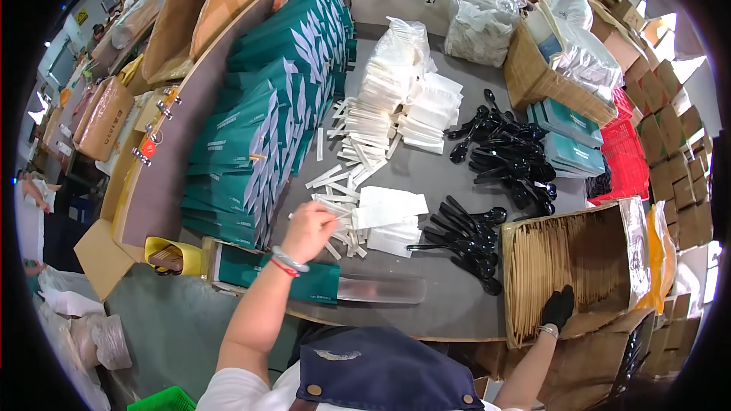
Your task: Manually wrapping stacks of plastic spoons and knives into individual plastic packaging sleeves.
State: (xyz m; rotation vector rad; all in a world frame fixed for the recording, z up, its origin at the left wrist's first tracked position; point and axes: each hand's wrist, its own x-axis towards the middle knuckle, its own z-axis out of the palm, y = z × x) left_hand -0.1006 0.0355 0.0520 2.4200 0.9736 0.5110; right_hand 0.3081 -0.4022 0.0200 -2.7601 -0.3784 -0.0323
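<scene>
Left grip (306, 232) is by slim white packets (344, 190) on the tabletop (445, 175), right grip (560, 307) against brown strips (533, 278) in the carton (607, 232); can't tell if either's closed. Strips look light, bendy, so pinch top edges.

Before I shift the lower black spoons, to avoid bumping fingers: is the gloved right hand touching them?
Apart: in the head view, boxed brown strips separate the gloved right hand from the lower black spoons.
</scene>
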